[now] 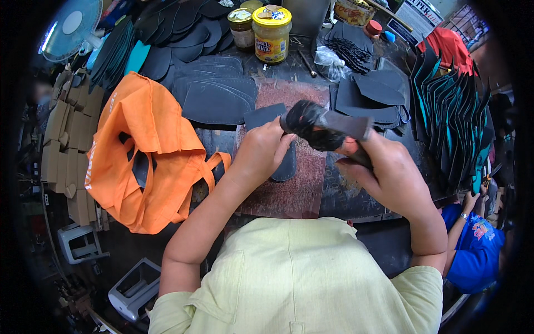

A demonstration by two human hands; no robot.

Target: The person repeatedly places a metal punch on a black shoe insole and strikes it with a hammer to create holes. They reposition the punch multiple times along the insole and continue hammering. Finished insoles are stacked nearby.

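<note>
My right hand (384, 170) is closed round the handle of a hammer (349, 123), its grey metal head blurred by motion. Black wrapping (311, 125) shows at the left of this head, close to my left fingers; I cannot tell what it belongs to. My left hand (262, 147) is closed over a black sole-shaped piece (285, 168), its fingers round something dark that is mostly hidden. That piece lies on a worn reddish-brown board (267, 203). Stacked black pieces with dotted edges (217, 100) lie beyond my left hand.
An orange cloth bag (150, 122) lies at left. Jars, one yellow-lidded (272, 39), stand at the back. More black pieces (372, 94) and a row of black-and-teal pieces (450, 111) are at right, near a co-worker in blue (475, 250). Stools (133, 289) stand lower left.
</note>
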